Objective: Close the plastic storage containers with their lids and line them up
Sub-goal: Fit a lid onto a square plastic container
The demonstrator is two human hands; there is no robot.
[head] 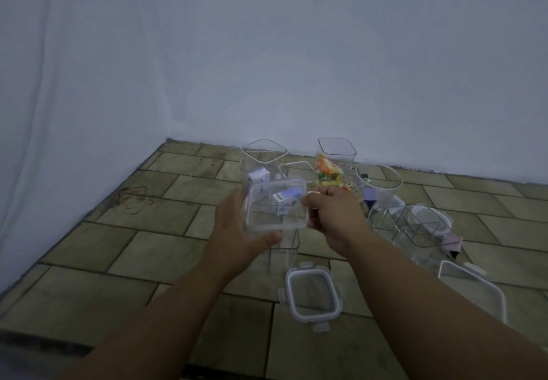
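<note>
Both hands hold a clear square lid (277,205) flat in the air above a clear container (284,249) on the tiled floor. My left hand (237,228) grips the lid's left edge, with the thumb under its front. My right hand (333,216) pinches the right edge. Behind stand a tall open container (262,157) with small blue-and-white cartons inside, another open container (338,148) with colourful snack packets (327,173), and a round open jar (378,182). A clip-lock lid (311,295) lies on the floor near me.
A clear divided container (418,225) lies tilted at right, with a pink packet (452,244) beside it. A white-rimmed lid (474,287) rests at far right. White walls meet in a corner behind the containers. The tiled floor (118,261) stretches to the left.
</note>
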